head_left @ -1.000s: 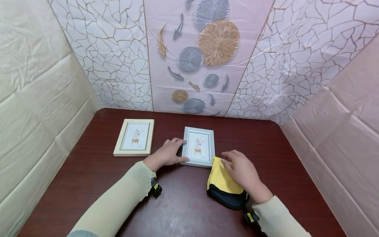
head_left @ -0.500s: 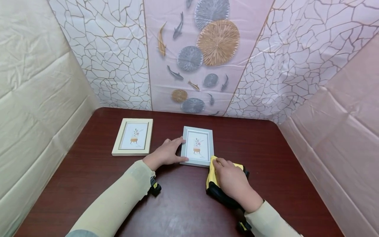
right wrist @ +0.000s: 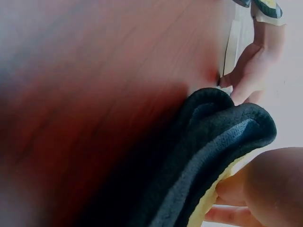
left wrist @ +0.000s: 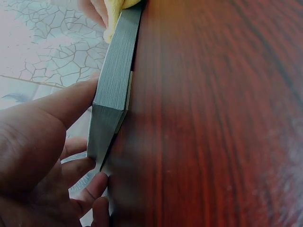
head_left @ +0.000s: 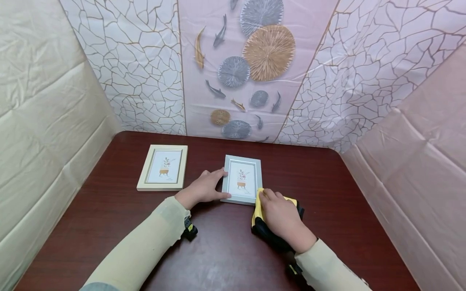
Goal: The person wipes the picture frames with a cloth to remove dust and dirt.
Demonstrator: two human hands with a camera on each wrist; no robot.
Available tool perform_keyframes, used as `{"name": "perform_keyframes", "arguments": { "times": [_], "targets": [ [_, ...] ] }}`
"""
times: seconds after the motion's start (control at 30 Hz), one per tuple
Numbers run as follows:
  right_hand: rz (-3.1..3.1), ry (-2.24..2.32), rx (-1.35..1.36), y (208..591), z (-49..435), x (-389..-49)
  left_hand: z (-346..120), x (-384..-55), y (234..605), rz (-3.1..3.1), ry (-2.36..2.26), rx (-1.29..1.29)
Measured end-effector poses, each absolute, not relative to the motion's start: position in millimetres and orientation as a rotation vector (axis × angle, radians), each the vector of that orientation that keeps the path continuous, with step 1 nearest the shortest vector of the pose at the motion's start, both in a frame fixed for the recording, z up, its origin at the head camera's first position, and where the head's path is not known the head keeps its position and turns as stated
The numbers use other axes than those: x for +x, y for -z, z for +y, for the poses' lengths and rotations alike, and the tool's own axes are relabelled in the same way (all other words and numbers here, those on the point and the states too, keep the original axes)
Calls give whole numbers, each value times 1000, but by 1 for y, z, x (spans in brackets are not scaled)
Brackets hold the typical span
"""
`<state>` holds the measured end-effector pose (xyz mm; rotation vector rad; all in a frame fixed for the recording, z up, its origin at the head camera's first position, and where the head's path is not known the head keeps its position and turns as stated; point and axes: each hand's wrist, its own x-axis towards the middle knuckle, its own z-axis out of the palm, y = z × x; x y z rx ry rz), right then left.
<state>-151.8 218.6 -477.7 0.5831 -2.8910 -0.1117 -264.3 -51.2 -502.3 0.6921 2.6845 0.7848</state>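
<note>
A silver-grey picture frame (head_left: 242,180) lies face up at the middle of the table, showing a potted-plant print. My left hand (head_left: 204,186) holds it by its left side, the thumb at the near left corner and the fingers along the edge. In the left wrist view that thumb crosses the top of the frame's thick side (left wrist: 116,61). My right hand (head_left: 282,216) grips a folded yellow cloth (head_left: 257,210) with a black border. The cloth's tip touches the frame's near right corner. In the right wrist view, its dark folded edges (right wrist: 208,146) hide part of the fingers.
A cream picture frame (head_left: 164,167) with a similar print lies flat to the left of the left hand. The dark red table (head_left: 218,254) has patterned curtains behind it and pale fabric walls on both sides.
My right hand has come down onto the cloth and taken hold of it, then shifted slightly left and forward, bringing its tip onto the frame's corner. The left hand stays put.
</note>
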Motion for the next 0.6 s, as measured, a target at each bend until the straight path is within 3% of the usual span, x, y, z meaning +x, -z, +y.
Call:
{"name": "perform_keyframes", "arguments": {
  "times": [0.6],
  "targets": [
    [-3049,181,525,473,218,-208,-52,-263,499,2678,-798,698]
  ]
}}
